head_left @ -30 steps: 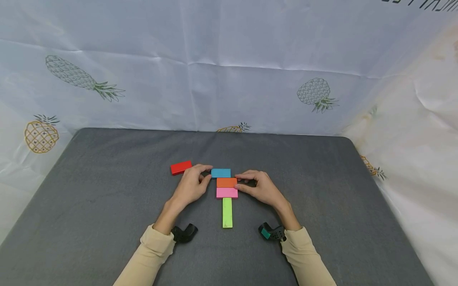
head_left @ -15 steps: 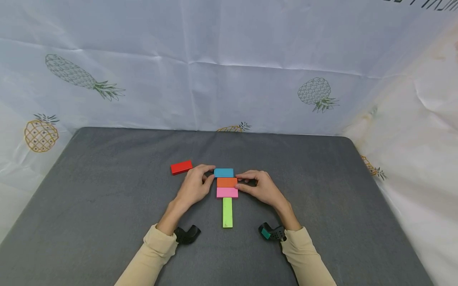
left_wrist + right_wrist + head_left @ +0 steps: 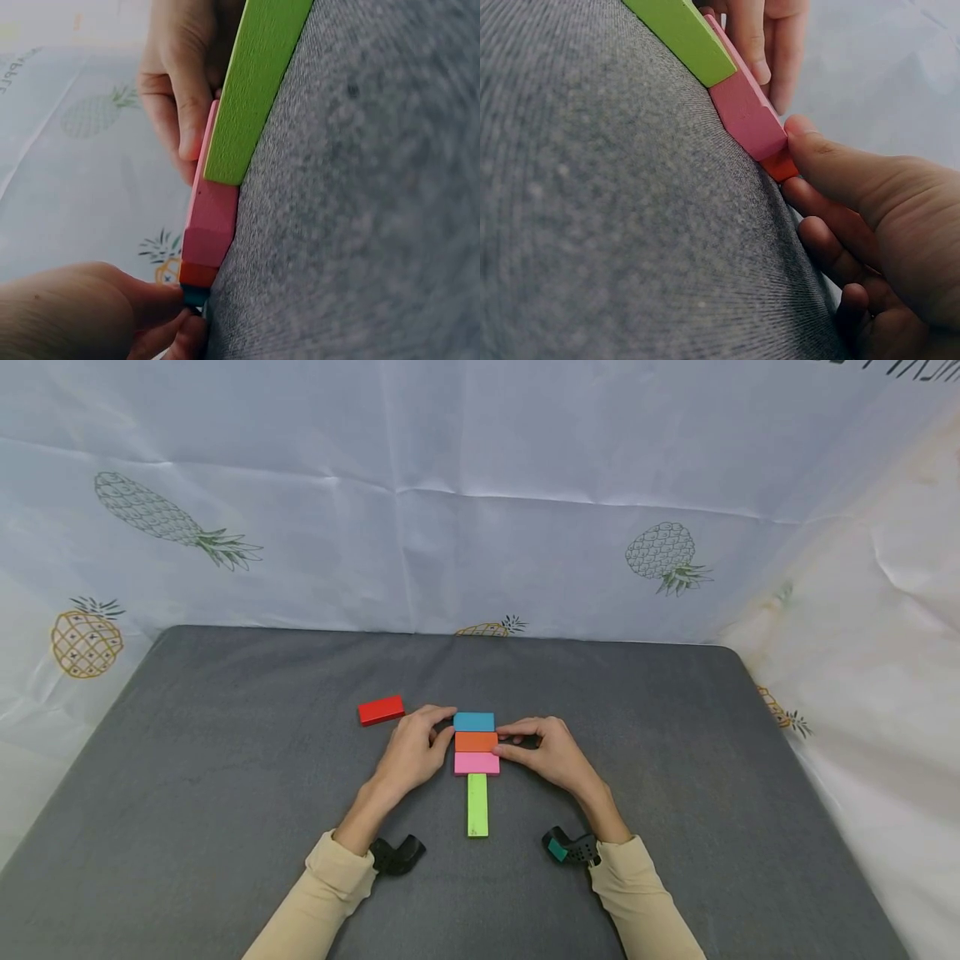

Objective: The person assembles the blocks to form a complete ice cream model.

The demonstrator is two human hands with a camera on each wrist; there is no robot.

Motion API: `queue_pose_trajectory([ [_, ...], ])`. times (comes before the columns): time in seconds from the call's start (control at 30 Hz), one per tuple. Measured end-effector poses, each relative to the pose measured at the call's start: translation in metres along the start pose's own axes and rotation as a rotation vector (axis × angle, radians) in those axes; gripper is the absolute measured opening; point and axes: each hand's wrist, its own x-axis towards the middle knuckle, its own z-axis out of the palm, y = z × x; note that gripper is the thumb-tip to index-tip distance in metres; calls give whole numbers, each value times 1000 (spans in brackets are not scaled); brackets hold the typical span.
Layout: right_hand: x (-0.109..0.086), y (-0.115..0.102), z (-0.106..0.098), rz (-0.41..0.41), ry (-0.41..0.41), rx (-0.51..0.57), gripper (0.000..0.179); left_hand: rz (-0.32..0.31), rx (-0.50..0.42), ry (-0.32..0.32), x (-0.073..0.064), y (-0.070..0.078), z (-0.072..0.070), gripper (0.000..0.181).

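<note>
My left hand [image 3: 414,747] pinches the left end of a blue wooden block [image 3: 474,722], its index finger at the far corner and its thumb at the near one. Directly below the blue block lies an orange block [image 3: 476,742], then a pink block [image 3: 477,763], all crosswise. A lime green block [image 3: 477,806] runs lengthwise from the pink one toward me. My right hand [image 3: 551,753] rests at the row's right end. In the right wrist view its thumb touches the pink block [image 3: 750,120] near the orange block [image 3: 781,165].
A red block [image 3: 381,711] lies slightly tilted at the back left, apart from the row and beyond my left hand. Grey cloth [image 3: 225,793] covers the table. White pineapple-print fabric [image 3: 480,460] hangs behind the back edge.
The blue block has slid right with my left hand, and its left end now lines up roughly with the orange block's. My right hand and the other blocks have stayed nearly still.
</note>
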Motion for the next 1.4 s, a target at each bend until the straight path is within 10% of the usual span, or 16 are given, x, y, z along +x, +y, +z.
queue_pose_trajectory([
  [1.4, 2, 8, -1, -66, 55, -20, 19, -16, 6, 21, -2, 3, 2, 32],
])
